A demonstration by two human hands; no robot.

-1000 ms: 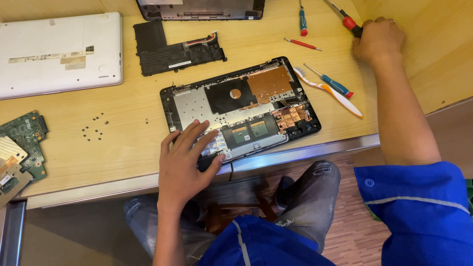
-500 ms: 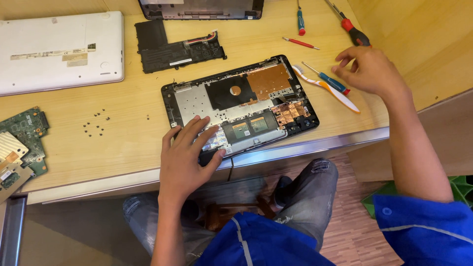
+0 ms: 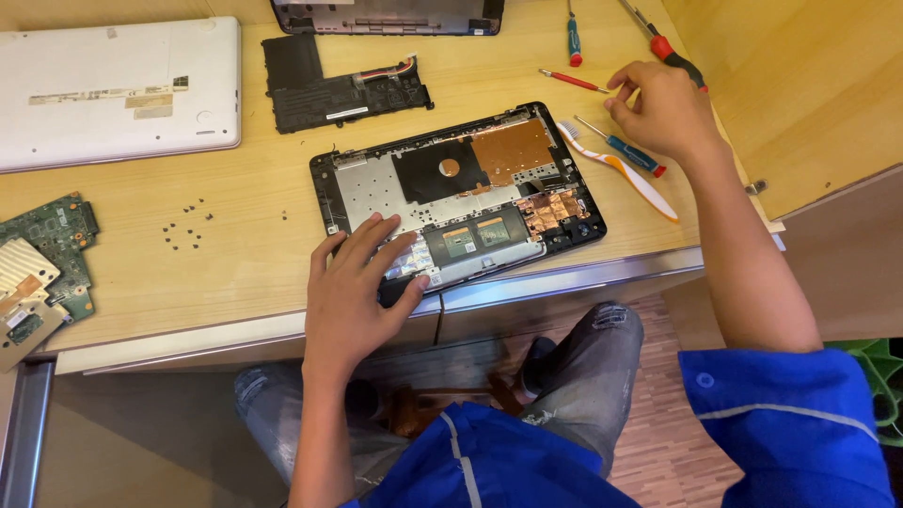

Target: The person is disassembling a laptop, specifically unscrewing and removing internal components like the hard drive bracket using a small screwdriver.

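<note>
Both hands are busy: my left hand (image 3: 362, 282) lies flat, fingers spread, on the opened laptop base (image 3: 458, 188), my right hand (image 3: 663, 108) (fingers loosely curled, holding nothing) hovers over the blue-handled screwdriver (image 3: 621, 146).

Blue work shirt, grey jeans

Short blue sleeves (image 3: 790, 423) carry a pale stripe and a button; arms are bare, and the faded grey jeans (image 3: 588, 376) are torn at one knee.

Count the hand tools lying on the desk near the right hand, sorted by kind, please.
Screwdrivers: 4 (blue-handled, red-and-black, thin red, blue with red tip)
Toothbrush: 1, white and orange
Total: 5
The right hand hovers over them; the left hand rests on the opened laptop base.
</note>
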